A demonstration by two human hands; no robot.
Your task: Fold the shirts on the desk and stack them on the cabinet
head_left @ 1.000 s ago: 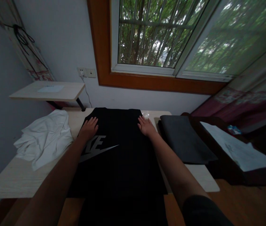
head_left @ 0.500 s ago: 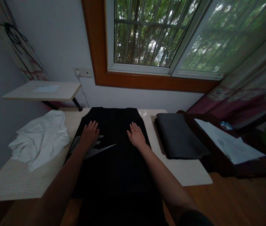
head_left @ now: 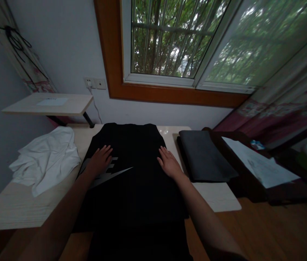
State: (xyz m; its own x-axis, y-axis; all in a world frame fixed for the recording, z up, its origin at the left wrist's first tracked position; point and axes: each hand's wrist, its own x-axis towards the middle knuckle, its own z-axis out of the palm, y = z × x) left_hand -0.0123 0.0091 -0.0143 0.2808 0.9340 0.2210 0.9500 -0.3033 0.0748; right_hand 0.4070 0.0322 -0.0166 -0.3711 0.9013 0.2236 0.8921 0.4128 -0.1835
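Observation:
A black garment point(head_left: 134, 192), likely a shirt, lies spread over the table with a grey swoosh and lettering on its left half. My left hand point(head_left: 100, 159) rests flat on it near its left side, over part of the lettering, fingers stretched out. Flat on the cloth by its right edge is my right hand point(head_left: 169, 162), its fingers slightly spread. Neither hand grips the cloth. The garment's near end hangs past the table's front edge, where it blends with dark clothing below.
A crumpled white cloth point(head_left: 47, 157) lies left on the table point(head_left: 12, 208), below a small raised shelf point(head_left: 53, 103). To the right are folded dark grey items point(head_left: 207, 156), then a dark brown piece of furniture point(head_left: 247, 185) bearing a white sheet point(head_left: 259, 165). A window stands behind.
My hands have slid apart across the garment and slightly nearer to me, the right one moving to its right edge. The far edge of the cloth looks smoother.

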